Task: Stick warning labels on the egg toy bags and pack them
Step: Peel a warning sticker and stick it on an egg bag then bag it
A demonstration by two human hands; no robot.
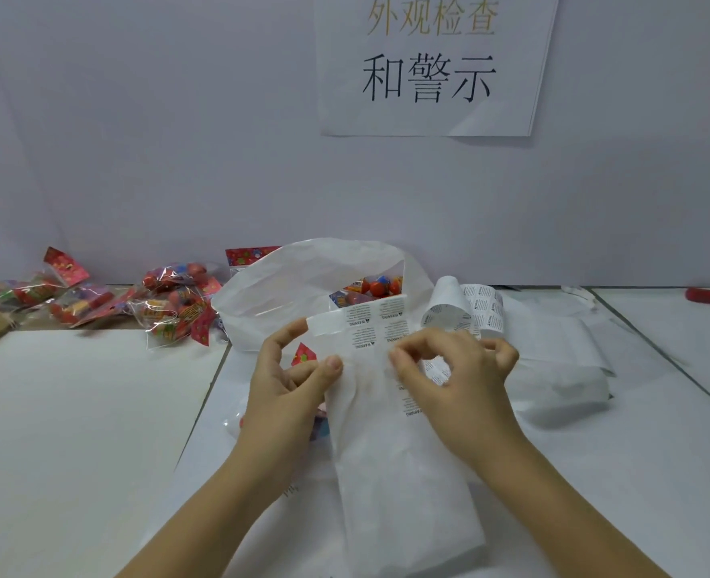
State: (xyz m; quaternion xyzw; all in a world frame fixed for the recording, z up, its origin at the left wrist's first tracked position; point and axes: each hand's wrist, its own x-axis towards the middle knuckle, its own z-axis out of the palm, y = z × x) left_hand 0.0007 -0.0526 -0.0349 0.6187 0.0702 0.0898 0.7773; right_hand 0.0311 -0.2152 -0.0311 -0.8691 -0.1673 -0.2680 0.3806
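Note:
A long white strip of warning labels [391,431] runs from the table's near edge up between my hands. My left hand [290,381] pinches the strip's left edge with thumb and fingers. My right hand [457,377] pinches at a printed label on the strip's right side. Under my left hand lies an egg toy bag [303,354] with a red header, mostly hidden. Behind the strip stands an open white plastic bag [299,285] holding several egg toy bags [376,287].
A pile of several egg toy bags [169,302] lies at the back left. The label roll [466,308] curls at the back right over loose white backing paper [562,360]. A red object [708,294] lies far right. A paper sign [428,64] hangs on the wall.

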